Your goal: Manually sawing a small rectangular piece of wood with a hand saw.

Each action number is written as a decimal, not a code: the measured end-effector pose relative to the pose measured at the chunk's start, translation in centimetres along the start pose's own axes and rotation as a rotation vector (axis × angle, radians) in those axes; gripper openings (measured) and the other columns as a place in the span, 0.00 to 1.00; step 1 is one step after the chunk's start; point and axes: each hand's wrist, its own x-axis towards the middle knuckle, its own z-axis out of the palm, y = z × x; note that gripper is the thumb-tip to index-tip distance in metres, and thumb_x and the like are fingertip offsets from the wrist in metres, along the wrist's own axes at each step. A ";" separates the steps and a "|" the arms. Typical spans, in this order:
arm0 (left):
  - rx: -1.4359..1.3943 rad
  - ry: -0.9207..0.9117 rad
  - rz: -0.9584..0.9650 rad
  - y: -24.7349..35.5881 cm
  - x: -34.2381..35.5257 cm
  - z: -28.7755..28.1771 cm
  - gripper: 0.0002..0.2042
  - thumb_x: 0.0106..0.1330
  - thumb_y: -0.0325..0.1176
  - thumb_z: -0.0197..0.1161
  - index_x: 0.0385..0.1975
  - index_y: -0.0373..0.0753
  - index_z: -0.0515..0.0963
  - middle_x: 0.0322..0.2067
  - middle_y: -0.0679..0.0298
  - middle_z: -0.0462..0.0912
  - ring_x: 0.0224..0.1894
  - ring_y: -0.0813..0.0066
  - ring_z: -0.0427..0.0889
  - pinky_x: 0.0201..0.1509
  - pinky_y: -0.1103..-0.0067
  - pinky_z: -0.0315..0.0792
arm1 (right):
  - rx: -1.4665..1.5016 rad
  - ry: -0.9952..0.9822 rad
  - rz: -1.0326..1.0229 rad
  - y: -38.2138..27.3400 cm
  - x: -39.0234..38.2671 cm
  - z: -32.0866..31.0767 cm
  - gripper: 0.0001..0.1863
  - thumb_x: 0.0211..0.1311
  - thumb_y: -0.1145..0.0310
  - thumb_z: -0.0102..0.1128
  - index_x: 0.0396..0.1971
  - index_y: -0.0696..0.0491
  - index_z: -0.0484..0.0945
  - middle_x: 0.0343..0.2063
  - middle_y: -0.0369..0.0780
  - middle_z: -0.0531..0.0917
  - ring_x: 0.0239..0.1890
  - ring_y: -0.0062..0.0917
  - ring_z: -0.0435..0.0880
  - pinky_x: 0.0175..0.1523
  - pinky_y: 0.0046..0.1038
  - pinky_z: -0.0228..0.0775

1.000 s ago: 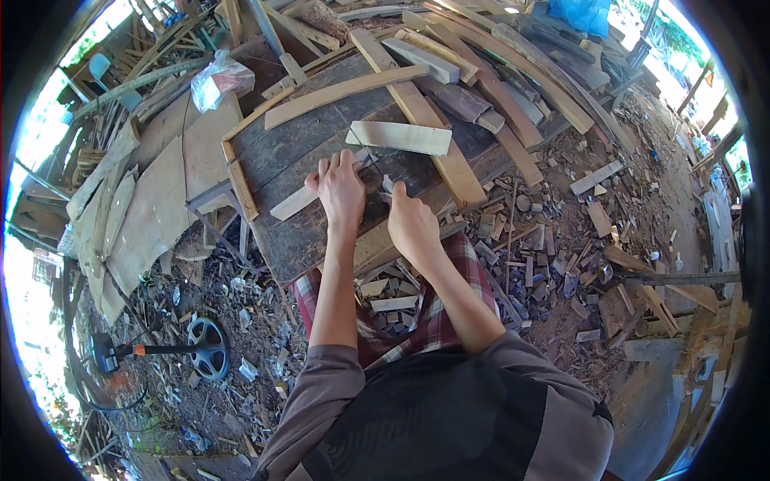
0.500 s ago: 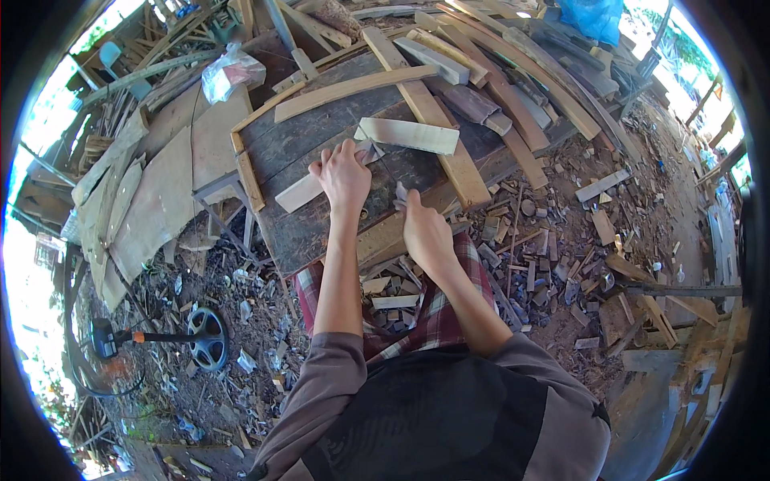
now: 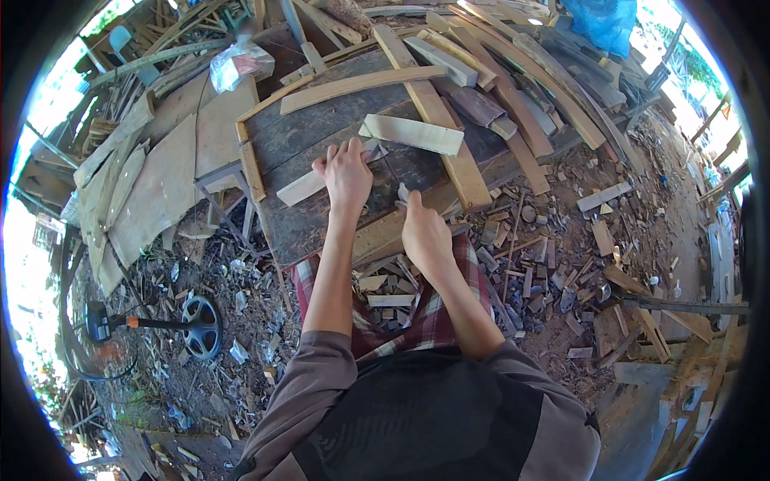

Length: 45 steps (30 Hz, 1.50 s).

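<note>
My left hand [image 3: 348,178] is closed over a short pale wood strip [image 3: 300,191] lying on the dark wooden bench [image 3: 317,228]. A small greyish end [image 3: 374,151] shows past its fingertips; what it belongs to is unclear. My right hand [image 3: 427,237] is closed near the bench's front edge, and a small pale-grey thing [image 3: 403,192] sticks out ahead of its fingers. Its kind cannot be made out. Just beyond both hands, a pale wooden block [image 3: 413,134] leans with one end over a long plank [image 3: 445,144].
A curved strip of wood [image 3: 361,86] crosses the bench's far side, with long boards [image 3: 513,104] stacked to the right. A clear plastic bag [image 3: 239,64] sits far left. Offcuts [image 3: 553,272] litter the ground; a black wheel on a shaft [image 3: 200,327] lies left.
The whole view has shifted slightly. Both hands keep nearly the same place and grip, and the block and planks stay where they were on the bench.
</note>
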 end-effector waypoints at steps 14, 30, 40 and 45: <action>0.056 -0.024 -0.020 -0.2 -0.5 0.2 0.05 0.62 0.28 0.56 0.36 0.42 0.75 0.34 0.63 0.80 0.44 0.61 0.76 0.52 0.61 0.57 | 0.059 0.085 0.013 -3.0 3.0 0.5 0.09 0.66 0.73 0.44 0.43 0.61 0.67 0.33 0.59 0.82 0.41 0.54 0.83 0.45 0.49 0.75; 0.032 0.031 -0.079 -0.1 0.5 0.7 0.06 0.58 0.28 0.62 0.34 0.41 0.76 0.35 0.62 0.82 0.44 0.62 0.76 0.51 0.63 0.58 | -0.100 0.078 -0.041 1.8 -2.9 -0.3 0.11 0.64 0.73 0.46 0.45 0.57 0.65 0.29 0.57 0.83 0.37 0.53 0.84 0.40 0.50 0.75; -0.024 -0.032 -0.053 -0.4 0.4 0.2 0.06 0.60 0.28 0.59 0.37 0.41 0.76 0.38 0.62 0.82 0.47 0.61 0.76 0.52 0.61 0.57 | -0.050 0.016 0.023 2.6 -4.6 -0.5 0.10 0.67 0.69 0.45 0.45 0.58 0.64 0.28 0.59 0.81 0.36 0.56 0.82 0.39 0.53 0.72; -0.002 0.004 -0.058 -1.0 0.0 0.5 0.05 0.59 0.29 0.59 0.34 0.41 0.75 0.35 0.63 0.81 0.45 0.62 0.76 0.51 0.63 0.57 | -0.031 0.032 0.018 -0.5 -0.8 -0.1 0.10 0.68 0.71 0.44 0.44 0.59 0.65 0.31 0.60 0.81 0.39 0.55 0.82 0.43 0.53 0.72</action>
